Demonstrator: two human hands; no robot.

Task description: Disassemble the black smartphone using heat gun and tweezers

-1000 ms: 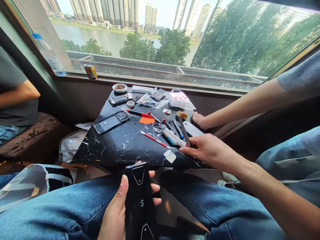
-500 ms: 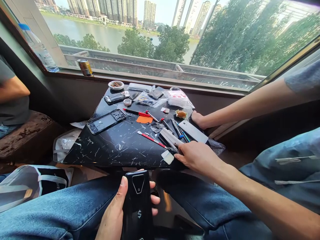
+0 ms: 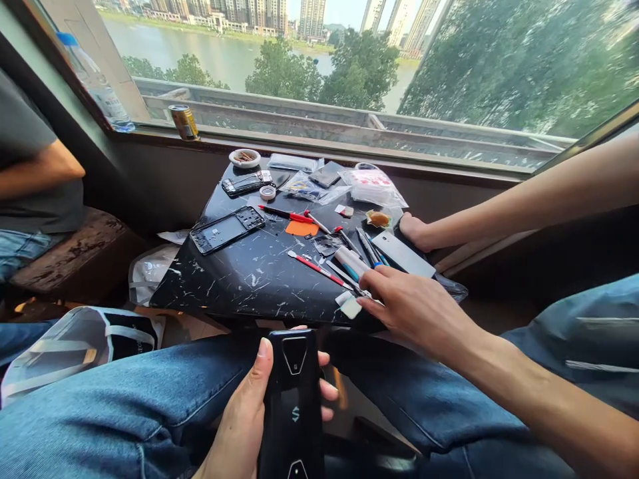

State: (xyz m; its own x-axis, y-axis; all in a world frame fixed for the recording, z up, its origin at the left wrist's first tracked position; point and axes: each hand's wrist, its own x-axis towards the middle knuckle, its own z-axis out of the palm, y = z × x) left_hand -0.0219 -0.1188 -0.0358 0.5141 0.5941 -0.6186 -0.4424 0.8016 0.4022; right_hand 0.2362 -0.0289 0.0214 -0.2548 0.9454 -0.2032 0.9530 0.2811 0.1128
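Observation:
My left hand [image 3: 249, 406] is wrapped round a black smartphone [image 3: 294, 426], back side up, held over my lap. My right hand [image 3: 409, 303] reaches to the table's near right corner, thumb and index finger closing among slim tools. Just at its fingertips lie a pale flat strip [image 3: 349, 258], a silver slender tool [image 3: 341, 271] and a red-and-black stick tool [image 3: 319, 267]; what the fingers grip is partly hidden. A small white pad [image 3: 350, 307] lies beside the thumb. Beyond the hand are several pen-like tools [image 3: 368, 246] and a silver phone back cover [image 3: 403, 253].
On the black marbled table [image 3: 239, 279] lie a phone frame [image 3: 228, 230], an opened phone [image 3: 247, 183], an orange card [image 3: 301, 228], plastic bags [image 3: 374, 186] and an ashtray [image 3: 244, 158]. Another person's arm [image 3: 499, 199] rests at the right edge. A can [image 3: 184, 122] stands on the sill.
The view has shifted, so the scene sits further right and higher. My right index finger has curled and lifted a little, and a teal tool shows beside the pale strip. My left hand still holds the smartphone.

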